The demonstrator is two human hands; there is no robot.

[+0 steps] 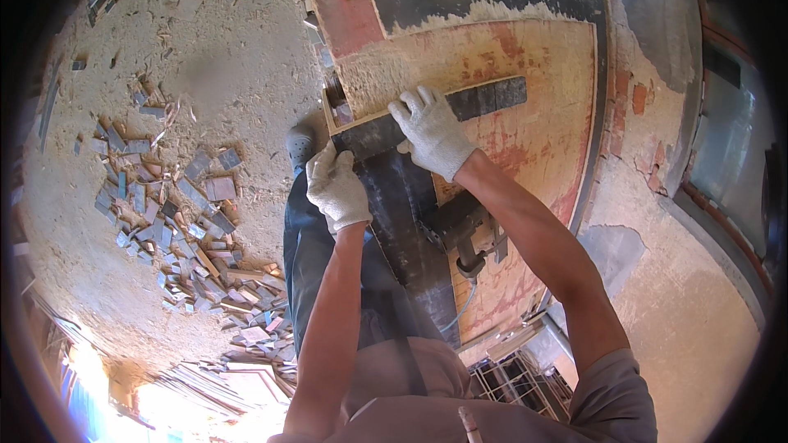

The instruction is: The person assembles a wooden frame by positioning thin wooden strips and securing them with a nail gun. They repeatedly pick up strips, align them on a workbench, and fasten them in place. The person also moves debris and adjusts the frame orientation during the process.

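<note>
A dark-faced strip of board (373, 136) lies slantwise across the worktable, with a pale wooden edge along its far side. My left hand (335, 189), in a whitish knit glove, pinches the strip's left end at its corner. Farther right, my gloved right hand (433, 131) spans the same strip, fingers over its far side and thumb at the near side. Below the strip a wider dark panel (402, 221) runs toward my body. A black nail gun (458, 226) with a thin hose rests to the right of that panel, under my right forearm.
The worktable (533, 156) has a worn wooden top, with a dark board (492, 4) along its far side. Many wood offcuts (197, 230) litter the dusty floor at left. A peeling wall (648, 139) stands close on the right. A wire rack (525, 381) sits near my right side.
</note>
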